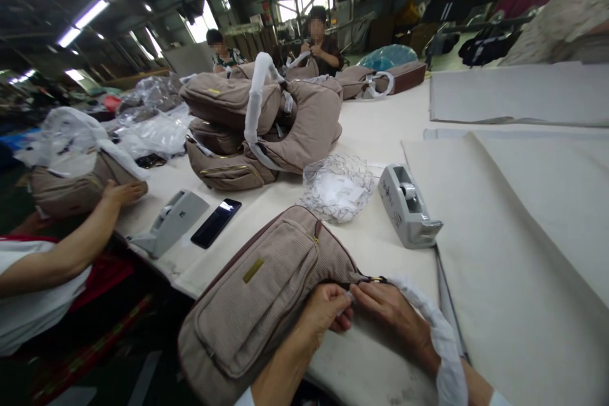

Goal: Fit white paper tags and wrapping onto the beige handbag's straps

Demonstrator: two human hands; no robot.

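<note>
A beige ribbed-fabric bag [280,266] with a brown edge, a gold zipper and a small gold label lies slantwise at the table's front edge. Beside its narrow end, my left hand [328,307] pinches a small whitish scrap, perhaps tape or wrapping. My right hand [394,317] is closed too, its fingertips close to the left ones, just below the strap's metal fitting [375,279]. Whatever those right fingers grip is hidden. The bag's strap [445,336], wrapped in white padding, curves over my right wrist.
Two grey tape dispensers [409,203] [174,222] flank a phone [216,223] and a clear bag of white packets [337,187]. Behind them are stacked beige bags [266,120]. At left, a co-worker's hand [124,192] touches another bag. Large pale sheets [533,222] cover the right side.
</note>
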